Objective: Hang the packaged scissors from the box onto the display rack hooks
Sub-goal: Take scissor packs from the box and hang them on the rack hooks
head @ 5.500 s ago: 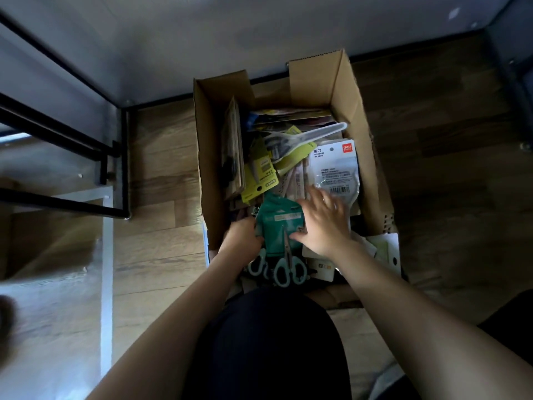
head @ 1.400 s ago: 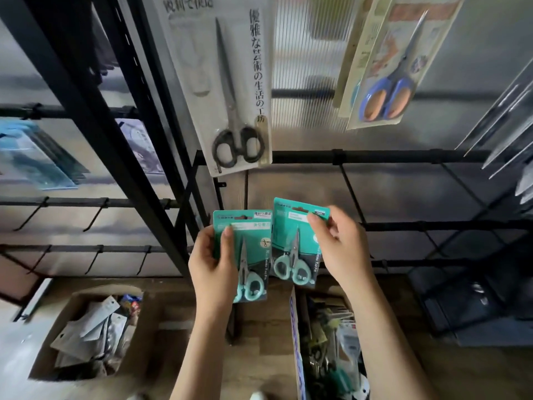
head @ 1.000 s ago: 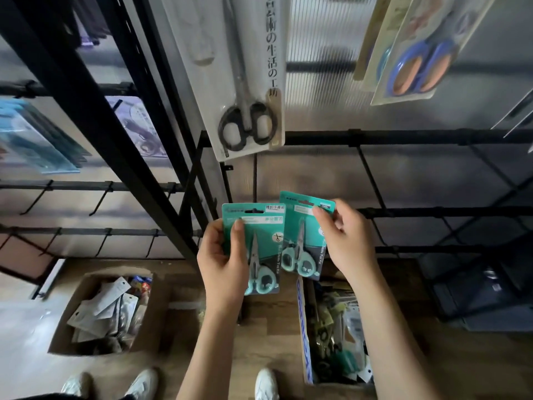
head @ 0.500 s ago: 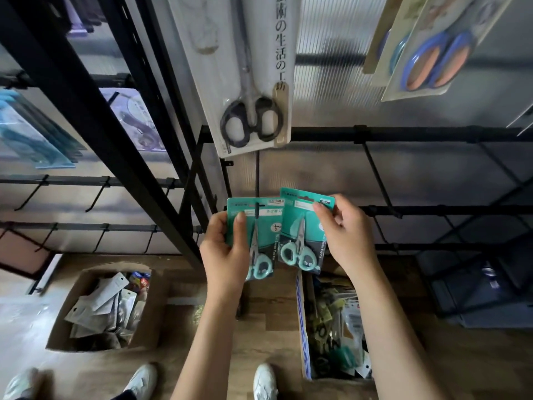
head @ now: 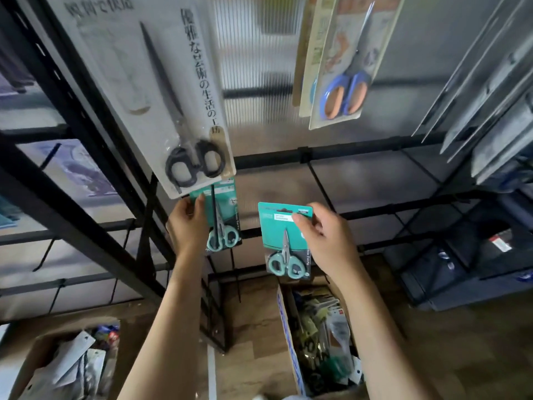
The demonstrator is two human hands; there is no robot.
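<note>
Two teal packs of small scissors are up in front of the black display rack. My left hand (head: 187, 223) holds the left pack (head: 223, 217) by its left edge; a black hook (head: 212, 203) runs down across its face, and its top is hidden behind a big white scissors pack (head: 161, 90). My right hand (head: 326, 241) pinches the right pack (head: 281, 235) near its top right corner, clear of the rack bars. The cardboard box (head: 288, 336) with several more packs stands on the floor below my right arm.
Blue-and-orange scissors packs (head: 343, 67) hang top right, grey packs (head: 490, 111) at far right. A rack bar (head: 360, 153) with bare hooks crosses the middle. A second box (head: 34, 362) of packs sits bottom left. The slanted rack post (head: 72, 203) is at left.
My left hand raised its pack up and left onto a hook under the white pack. My right hand drew its pack away to the right, so the two no longer overlap.
</note>
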